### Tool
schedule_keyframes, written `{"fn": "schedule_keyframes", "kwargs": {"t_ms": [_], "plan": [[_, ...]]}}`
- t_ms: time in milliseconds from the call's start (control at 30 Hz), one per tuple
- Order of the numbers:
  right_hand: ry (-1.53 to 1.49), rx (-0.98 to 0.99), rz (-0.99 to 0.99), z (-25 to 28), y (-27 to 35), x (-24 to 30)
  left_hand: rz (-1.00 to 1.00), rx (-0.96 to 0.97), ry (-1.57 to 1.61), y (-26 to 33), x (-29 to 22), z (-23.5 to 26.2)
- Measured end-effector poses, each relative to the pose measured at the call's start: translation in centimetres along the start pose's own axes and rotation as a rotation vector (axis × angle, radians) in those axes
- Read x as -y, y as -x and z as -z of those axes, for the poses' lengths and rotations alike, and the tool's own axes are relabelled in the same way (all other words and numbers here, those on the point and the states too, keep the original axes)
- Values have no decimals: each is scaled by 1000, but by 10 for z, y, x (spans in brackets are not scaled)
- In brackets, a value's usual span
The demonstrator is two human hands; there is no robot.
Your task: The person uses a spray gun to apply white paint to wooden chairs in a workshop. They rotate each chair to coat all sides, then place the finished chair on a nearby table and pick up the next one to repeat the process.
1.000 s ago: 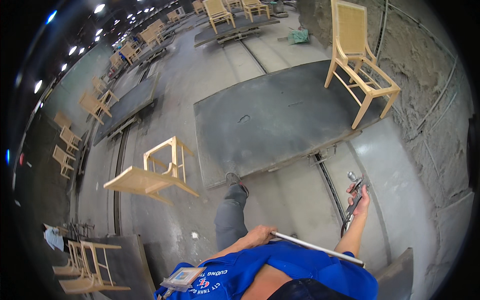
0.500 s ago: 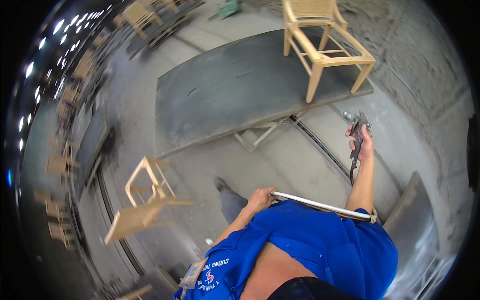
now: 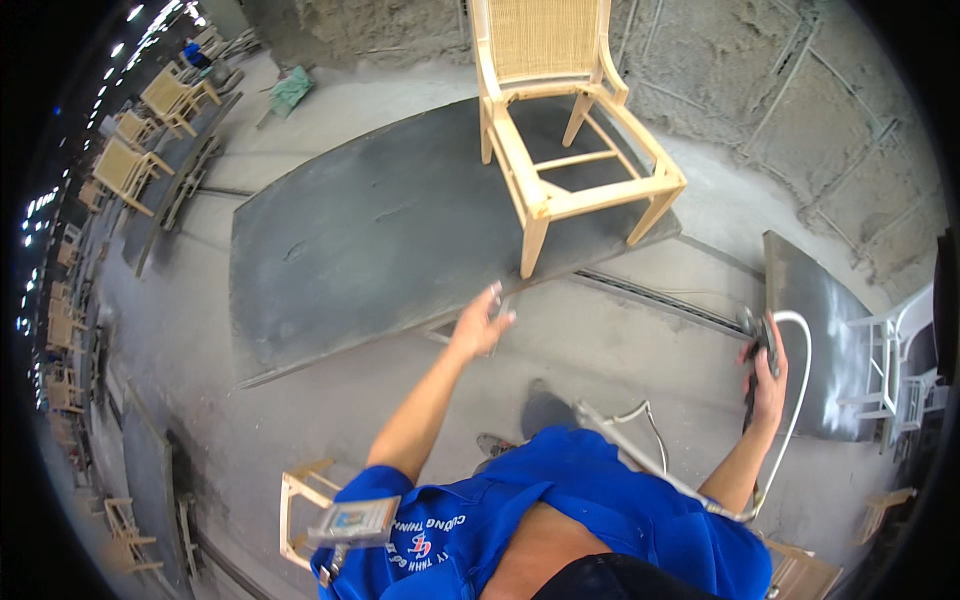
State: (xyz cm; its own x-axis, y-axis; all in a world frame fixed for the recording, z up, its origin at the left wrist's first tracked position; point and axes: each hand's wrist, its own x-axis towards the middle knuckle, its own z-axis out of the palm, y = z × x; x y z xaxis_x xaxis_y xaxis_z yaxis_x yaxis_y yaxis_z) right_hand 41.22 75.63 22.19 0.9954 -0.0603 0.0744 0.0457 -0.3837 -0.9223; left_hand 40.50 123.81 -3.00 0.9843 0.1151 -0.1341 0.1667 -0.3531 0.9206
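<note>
My right hand (image 3: 768, 397) is wrapped round a dark spray gun (image 3: 768, 350) on the right, with a white hose (image 3: 803, 375) curving down beside it to my forearm. My left hand (image 3: 474, 328) reaches forward with its fingers apart and nothing in them, somewhat blurred. It is near the front edge of a dark platform (image 3: 350, 240), just short of a pale wooden chair's (image 3: 597, 207) closest front leg. That chair stands upright on the platform, facing me. Its back is woven and its seat frame has no seat in it.
More pale chairs (image 3: 130, 170) stand on dark platforms at the left. A white chair (image 3: 885, 365) sits by another dark platform (image 3: 815, 330) at the right. A small wooden frame (image 3: 300, 510) is close by my left elbow. A rail (image 3: 660, 305) crosses the floor; a rough grey wall (image 3: 740, 90) rises behind.
My left hand has left the white hose at my waist and reached out toward the platform. The spray gun in my right hand is now lower and farther right. The view has turned right.
</note>
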Motion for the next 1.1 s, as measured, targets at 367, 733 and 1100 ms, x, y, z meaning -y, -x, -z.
{"fn": "schedule_keyframes", "kwargs": {"t_ms": [367, 733, 1100], "plan": [[80, -142, -388, -73, 118, -18, 292, -15, -39, -298, -41, 27], [-15, 100, -540, -172, 104, 14, 414, -35, 53, -280, -41, 57], [-53, 73, -434, -204, 93, 23, 444, -273, 175, -192, 36, 197]]}}
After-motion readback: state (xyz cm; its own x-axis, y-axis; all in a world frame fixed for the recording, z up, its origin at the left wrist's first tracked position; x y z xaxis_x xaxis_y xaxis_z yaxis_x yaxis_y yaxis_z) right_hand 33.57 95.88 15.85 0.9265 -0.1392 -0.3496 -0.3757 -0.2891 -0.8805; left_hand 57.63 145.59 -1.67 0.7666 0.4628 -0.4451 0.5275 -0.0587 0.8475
